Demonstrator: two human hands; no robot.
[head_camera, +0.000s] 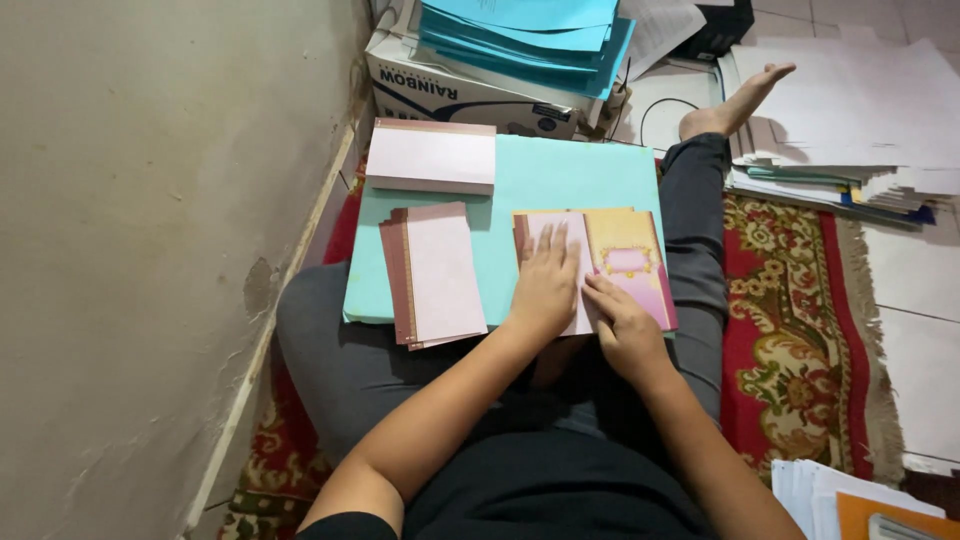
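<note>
Both forearms reach forward over the lap. Left hand (545, 285) lies flat, fingers spread, pressing the pale pink left half of an open folded card (600, 262); right hand (620, 320) rests at the card's lower fold, fingertips on it, closed on nothing. That card sits on a turquoise board (570, 175) across the knees, beside two stacks of pink cards (435, 270) (432, 155).

Scuffed wall (150, 250) — red patterned rug (790, 330)
</note>
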